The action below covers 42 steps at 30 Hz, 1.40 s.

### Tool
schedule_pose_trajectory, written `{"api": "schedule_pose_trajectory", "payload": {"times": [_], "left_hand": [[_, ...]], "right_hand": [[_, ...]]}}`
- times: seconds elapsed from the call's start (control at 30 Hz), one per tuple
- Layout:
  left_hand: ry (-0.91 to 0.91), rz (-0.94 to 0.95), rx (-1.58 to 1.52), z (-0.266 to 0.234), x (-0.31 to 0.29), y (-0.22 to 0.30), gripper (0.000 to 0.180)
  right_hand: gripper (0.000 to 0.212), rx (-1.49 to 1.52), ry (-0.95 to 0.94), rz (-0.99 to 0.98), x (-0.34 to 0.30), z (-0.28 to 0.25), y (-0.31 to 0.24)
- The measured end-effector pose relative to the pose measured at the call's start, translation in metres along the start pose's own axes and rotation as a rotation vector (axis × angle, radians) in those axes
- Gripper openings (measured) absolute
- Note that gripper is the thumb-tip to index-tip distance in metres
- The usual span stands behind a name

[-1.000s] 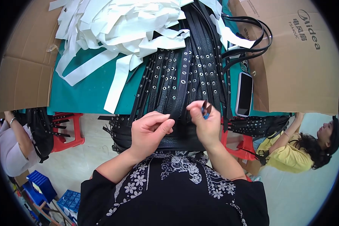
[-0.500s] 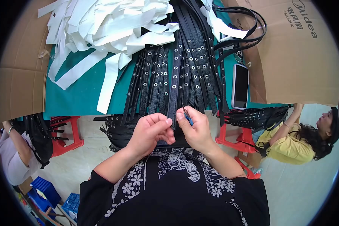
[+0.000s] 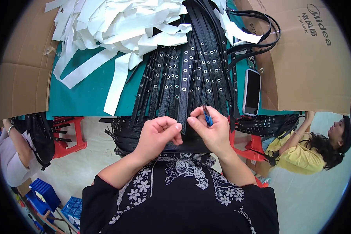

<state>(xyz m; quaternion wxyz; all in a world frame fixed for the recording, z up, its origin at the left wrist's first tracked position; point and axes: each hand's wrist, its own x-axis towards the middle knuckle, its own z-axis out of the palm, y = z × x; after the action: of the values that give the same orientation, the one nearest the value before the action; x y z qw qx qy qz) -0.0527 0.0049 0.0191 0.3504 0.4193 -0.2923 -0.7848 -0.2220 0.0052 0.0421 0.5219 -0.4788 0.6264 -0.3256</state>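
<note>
Black leather-look straps with rows of silver eyelets hang over the near table edge in a thick bunch. My left hand is closed in a pinch at the left edge of the middle strap, close to its lower end. Whatever lies between its thumb and finger is too small to make out. In my right hand is a pair of blue-handled thread snips, dark points upward. That hand's thumb and curled forefinger are just right of the same strap's end.
White fabric strips are heaped on the green table. A phone lies beside an open cardboard box; another carton stands left. People work on both sides near red stools. More black straps lie across my lap.
My right hand has shifted right, away from the strap and my left hand, and the snips have turned more upright. My left hand stays pinched beside the strap. The whole view has shifted slightly.
</note>
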Motion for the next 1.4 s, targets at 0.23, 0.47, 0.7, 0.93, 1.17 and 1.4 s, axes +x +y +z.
{"api": "schedule_pose_trajectory", "payload": {"times": [0.23, 0.47, 0.7, 0.93, 1.17, 1.4], "left_hand": [[0.12, 0.543, 0.747, 0.007, 0.005, -0.003, 0.008], [0.055, 0.886, 1.298, 0.006, 0.011, 0.002, 0.012], [0.065, 0.526, 0.794, 0.003, 0.009, 0.004, 0.01], [-0.03, 0.056, 0.026, -0.008, 0.013, 0.007, 0.008], [-0.027, 0.023, -0.081, -0.011, 0.01, 0.011, 0.009], [-0.038, 0.066, -0.039, -0.013, 0.007, 0.014, 0.009]], "right_hand": [[0.017, -0.275, 0.234, -0.357, -0.005, 0.011, 0.004], [0.016, -0.368, 0.132, -0.254, 0.0, 0.009, 0.01], [0.01, -0.223, 0.136, -0.143, 0.003, 0.004, 0.002], [0.007, -0.024, 0.168, -0.187, 0.004, -0.003, 0.005], [0.025, -0.2, 0.113, -0.464, 0.02, -0.008, -0.014], [0.027, -0.35, -0.172, -0.724, 0.033, -0.007, -0.007]]}}
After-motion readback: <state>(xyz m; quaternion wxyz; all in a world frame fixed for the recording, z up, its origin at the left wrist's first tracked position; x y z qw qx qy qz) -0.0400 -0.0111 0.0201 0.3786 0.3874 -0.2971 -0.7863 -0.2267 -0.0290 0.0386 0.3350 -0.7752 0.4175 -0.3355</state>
